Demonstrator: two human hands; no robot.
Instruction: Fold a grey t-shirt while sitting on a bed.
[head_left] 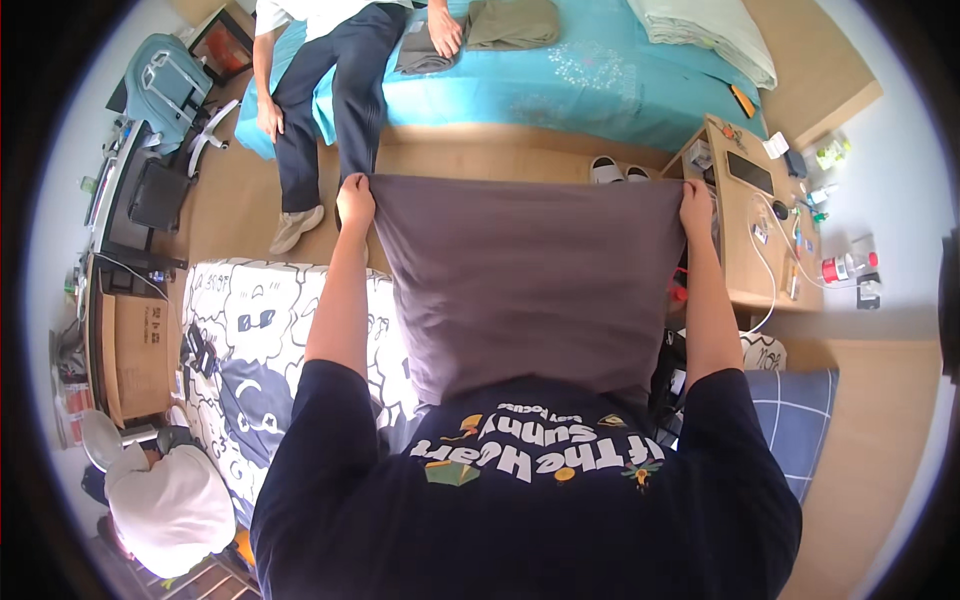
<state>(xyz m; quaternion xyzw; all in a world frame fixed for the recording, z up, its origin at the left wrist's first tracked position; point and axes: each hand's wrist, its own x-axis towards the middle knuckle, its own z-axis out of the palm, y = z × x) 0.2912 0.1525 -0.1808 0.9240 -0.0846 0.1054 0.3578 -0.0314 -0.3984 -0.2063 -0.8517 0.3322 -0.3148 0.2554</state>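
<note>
A wide greyish-purple cloth (pixel 530 275) is stretched out in front of my chest. Its far edge runs nearly straight between my two hands, and the near part hangs down against my dark printed T-shirt. Whether it is a garment or a cover, I cannot tell. My left hand (pixel 355 200) is closed on the far left corner, and my right hand (pixel 697 210) grips the far right corner. Both arms reach forward, with the hands about level.
Across from me a person (pixel 340 70) sits on a bed with a turquoise sheet (pixel 590 90), one hand on folded clothes (pixel 430 50). A wooden desk (pixel 740 260) holding a phone stands right. A patterned bed (pixel 270 290) lies left, another person (pixel 170 500) beyond it. Slippers (pixel 606 170) sit on the floor.
</note>
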